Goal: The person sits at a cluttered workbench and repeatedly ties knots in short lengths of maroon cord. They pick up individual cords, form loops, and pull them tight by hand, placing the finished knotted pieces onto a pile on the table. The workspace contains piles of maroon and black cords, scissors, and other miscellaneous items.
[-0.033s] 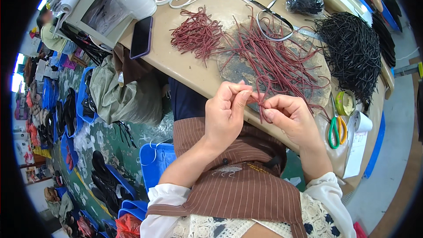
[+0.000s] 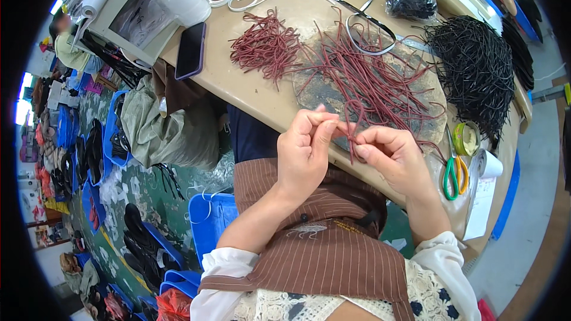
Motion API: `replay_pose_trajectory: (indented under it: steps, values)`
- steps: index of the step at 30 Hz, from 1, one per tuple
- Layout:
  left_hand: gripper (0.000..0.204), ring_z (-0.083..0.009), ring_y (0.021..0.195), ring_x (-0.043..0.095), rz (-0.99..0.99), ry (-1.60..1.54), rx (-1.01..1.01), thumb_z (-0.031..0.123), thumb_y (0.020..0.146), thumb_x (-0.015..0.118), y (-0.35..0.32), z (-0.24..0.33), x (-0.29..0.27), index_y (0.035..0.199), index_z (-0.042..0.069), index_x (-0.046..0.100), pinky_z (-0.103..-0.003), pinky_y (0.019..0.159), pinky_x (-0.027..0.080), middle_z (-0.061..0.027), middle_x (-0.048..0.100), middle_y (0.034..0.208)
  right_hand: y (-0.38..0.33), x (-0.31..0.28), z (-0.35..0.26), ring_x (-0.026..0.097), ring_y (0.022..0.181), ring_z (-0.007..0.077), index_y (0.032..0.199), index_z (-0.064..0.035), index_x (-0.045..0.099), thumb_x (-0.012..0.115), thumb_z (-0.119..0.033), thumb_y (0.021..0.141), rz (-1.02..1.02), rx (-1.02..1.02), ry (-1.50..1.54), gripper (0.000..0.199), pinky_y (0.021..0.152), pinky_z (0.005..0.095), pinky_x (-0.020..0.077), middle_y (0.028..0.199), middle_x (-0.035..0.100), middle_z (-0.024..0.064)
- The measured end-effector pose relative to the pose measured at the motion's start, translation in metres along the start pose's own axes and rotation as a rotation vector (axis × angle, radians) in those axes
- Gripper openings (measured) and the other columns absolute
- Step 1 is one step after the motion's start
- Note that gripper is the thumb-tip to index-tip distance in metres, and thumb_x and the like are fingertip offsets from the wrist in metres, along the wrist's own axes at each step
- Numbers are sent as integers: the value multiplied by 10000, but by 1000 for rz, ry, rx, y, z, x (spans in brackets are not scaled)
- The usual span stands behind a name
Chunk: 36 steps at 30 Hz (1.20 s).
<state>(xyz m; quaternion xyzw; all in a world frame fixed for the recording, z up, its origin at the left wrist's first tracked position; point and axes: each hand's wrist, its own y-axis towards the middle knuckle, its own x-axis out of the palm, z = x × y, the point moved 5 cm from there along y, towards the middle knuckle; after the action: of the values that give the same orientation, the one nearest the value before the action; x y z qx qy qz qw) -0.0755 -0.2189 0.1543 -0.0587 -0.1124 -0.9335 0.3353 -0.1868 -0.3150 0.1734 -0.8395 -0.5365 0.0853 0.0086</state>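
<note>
Between my two hands is a dark red cord (image 2: 354,110) with a loop standing up and a small knot below it. My left hand (image 2: 304,153) pinches a strand of the cord between thumb and fingertips. My right hand (image 2: 397,157) grips the cord at the knot, with a short end hanging beneath. Just beyond my hands, a loose bundle of long dark red cords (image 2: 380,86) lies across a rough grey stone slab (image 2: 439,104). Left of the slab sits a smaller heap of curled dark red cords (image 2: 266,47).
Black cords (image 2: 473,65) are piled at the right. Nearby are scissors with green and orange handles (image 2: 450,179), a tape roll (image 2: 466,138) and a paper roll (image 2: 489,165). A phone (image 2: 191,51) lies at the table's left edge. Blue bins (image 2: 209,217) stand on the floor.
My left hand has shifted very slightly down and left while pinching the strand. Both hands keep their hold on the cord.
</note>
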Motion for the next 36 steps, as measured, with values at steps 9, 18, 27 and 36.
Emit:
replay_pose_trajectory:
  steps: [9,18,27,36]
  values:
    - [297,-229,898,612,-705,-159,-838,196,893,491,0,15,2,956,-74,596,-298,804,487,-202,614,969,23,-13,-53,592,578,159,802,-8,630,636,-28,708,-536,-203,-444,96,544,274,459,680,597,78]
    - [201,-128,679,591,-481,-415,-816,118,821,598,2,21,9,941,-43,605,-229,620,486,-123,632,812,15,-23,-36,574,733,78,922,39,585,584,-100,828,-62,-41,81,167,638,208,463,807,617,34]
    - [137,-153,677,603,-445,-551,-757,85,828,570,4,17,18,908,-21,605,-265,678,516,-133,630,812,-10,-4,-11,607,803,149,926,44,580,550,-26,840,183,-212,509,115,734,266,509,949,610,116]
    - [111,-241,769,641,-497,-653,-892,63,808,588,-4,27,19,896,1,614,-319,646,537,-172,636,858,-20,-2,-17,614,864,223,912,46,545,531,-96,864,31,-103,814,150,775,362,521,949,600,175]
